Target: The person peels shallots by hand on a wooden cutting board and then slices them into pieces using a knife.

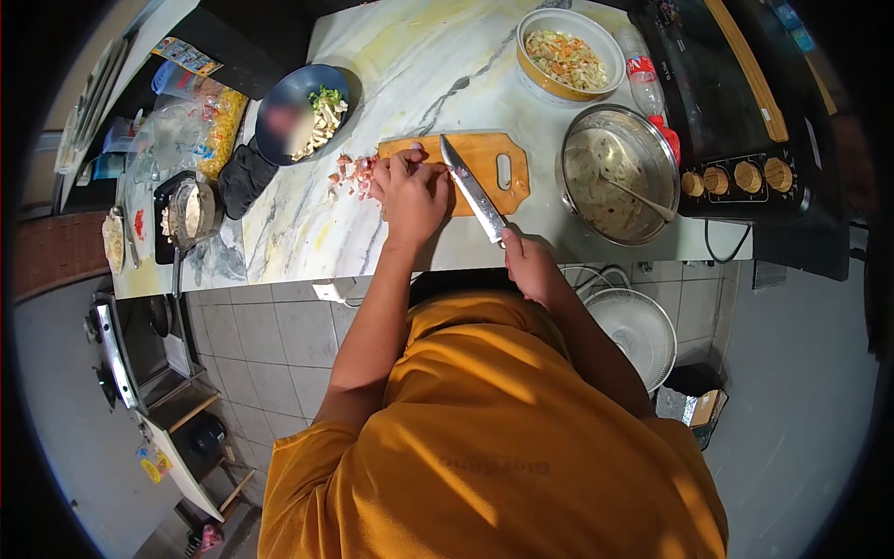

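A wooden cutting board [475,149] lies near the front edge of the marble counter. My right hand [533,265] is wrapped round the handle of a large knife [480,200], whose blade slants up and left across the board. On the board's left part rests my left hand [411,194], fingers bent downward and close together beside the blade; what lies under them is mostly hidden. Small pinkish chopped pieces [354,176] are scattered on the counter just left of that hand.
Behind left is a dark blue bowl [272,147] with pale and green pieces. A steel bowl [575,186] with a spoon stands right, a yellow-white bowl [533,86] behind it. A bottle [643,82], stove [726,121], small pan [198,210] and black cloth [246,181] surround them.
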